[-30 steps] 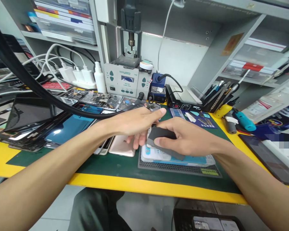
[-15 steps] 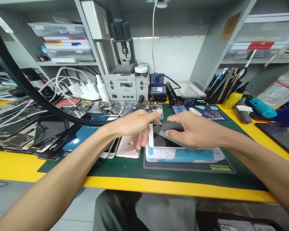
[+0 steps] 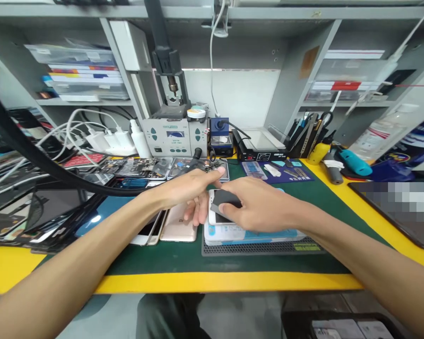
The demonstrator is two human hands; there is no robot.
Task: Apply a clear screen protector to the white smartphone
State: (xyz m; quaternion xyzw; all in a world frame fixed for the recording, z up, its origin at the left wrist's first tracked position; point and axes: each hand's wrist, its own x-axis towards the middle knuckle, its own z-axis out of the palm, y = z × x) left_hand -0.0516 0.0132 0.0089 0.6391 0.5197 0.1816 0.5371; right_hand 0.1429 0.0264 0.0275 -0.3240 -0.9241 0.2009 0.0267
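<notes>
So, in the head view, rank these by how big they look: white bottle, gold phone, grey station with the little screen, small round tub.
Largest to smallest:
1. Grey station
2. Gold phone, judging by what shows; the left hand overlaps it
3. White bottle
4. Round tub

Mat [image 3: 233,265], dark green; table edge [image 3: 226,281], yellow; phone [image 3: 179,225], pale gold; spray bottle [image 3: 140,141], white; station [image 3: 175,136], grey with green buttons; pad [image 3: 254,250], grey, honeycomb-patterned, yellow-green label
</notes>
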